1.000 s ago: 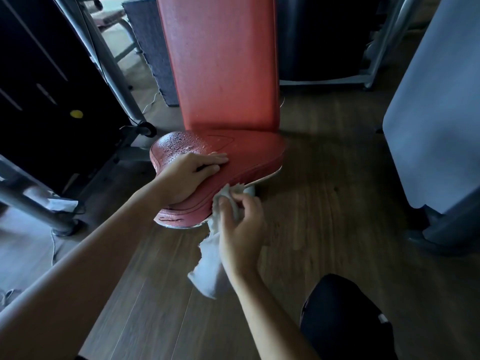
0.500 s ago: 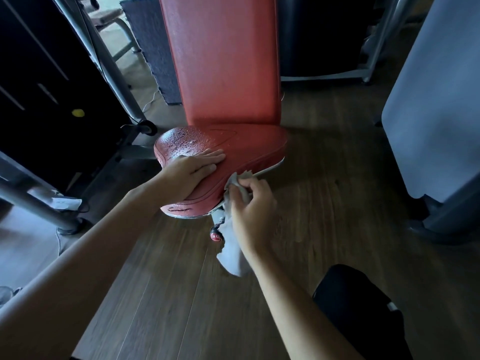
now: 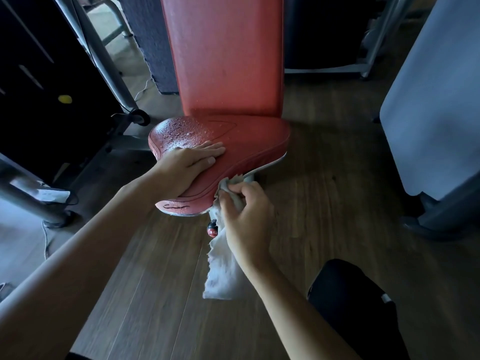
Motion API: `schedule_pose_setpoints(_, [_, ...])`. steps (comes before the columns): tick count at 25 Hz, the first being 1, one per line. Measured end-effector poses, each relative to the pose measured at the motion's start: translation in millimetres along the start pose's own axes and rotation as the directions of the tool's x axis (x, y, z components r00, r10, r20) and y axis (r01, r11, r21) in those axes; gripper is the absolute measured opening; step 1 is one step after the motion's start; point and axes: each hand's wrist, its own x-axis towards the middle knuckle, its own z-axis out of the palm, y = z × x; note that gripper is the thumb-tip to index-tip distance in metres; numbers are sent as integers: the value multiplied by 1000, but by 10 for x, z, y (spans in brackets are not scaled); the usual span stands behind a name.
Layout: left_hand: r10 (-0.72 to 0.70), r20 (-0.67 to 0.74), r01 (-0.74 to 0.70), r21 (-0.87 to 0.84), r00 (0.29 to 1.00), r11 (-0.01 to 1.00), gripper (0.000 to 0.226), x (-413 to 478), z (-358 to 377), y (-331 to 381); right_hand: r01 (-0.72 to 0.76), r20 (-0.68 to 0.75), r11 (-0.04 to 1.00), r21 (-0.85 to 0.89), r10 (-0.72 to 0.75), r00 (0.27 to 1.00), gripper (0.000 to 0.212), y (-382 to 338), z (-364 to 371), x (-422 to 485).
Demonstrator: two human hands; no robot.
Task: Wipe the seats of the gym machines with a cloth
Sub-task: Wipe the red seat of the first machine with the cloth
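A red padded seat [image 3: 249,141] with water drops on its far left part stands in front of an upright red backrest [image 3: 223,55]. My left hand [image 3: 187,167] lies flat on the seat's left half, fingers straight and together. My right hand [image 3: 246,216] grips a white cloth [image 3: 223,271] bunched against the seat's front right edge; the rest of the cloth hangs down below my wrist. A small red-and-black knob [image 3: 212,229] shows under the seat, beside the cloth.
Grey metal frame tubes [image 3: 104,55] and a dark weight stack [image 3: 39,74] stand at the left. A pale blue-grey machine shroud [image 3: 431,113] rises at the right. Wood-plank floor [image 3: 324,203] surrounds the seat. My dark-clad knee [image 3: 350,302] is at the lower right.
My right hand has slid the cloth along the seat's front edge toward the right. My left hand has stayed flat on the seat. The view has shifted slightly.
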Motion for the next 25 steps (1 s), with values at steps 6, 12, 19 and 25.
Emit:
schedule_pose_setpoints(6, [-25, 13, 25, -10, 1000, 1000, 38, 31, -1, 8, -129, -28, 990, 63, 131, 991, 9, -7, -49, 216])
schedule_pose_setpoints(12, [-31, 15, 31, 11, 999, 999, 38, 17, -12, 35, -57, -38, 997, 59, 59, 998, 8, -20, 16, 192])
schedule_pose_setpoints(19, [-17, 4, 17, 22, 1000, 1000, 37, 12, -11, 44, -58, -44, 998, 38, 59, 997, 7, -82, -22, -36])
schedule_pose_setpoints(25, [-26, 4, 27, -3, 1000, 1000, 38, -2, -21, 18, 3, -104, 1000, -18, -4, 995, 5, 49, 21, 160])
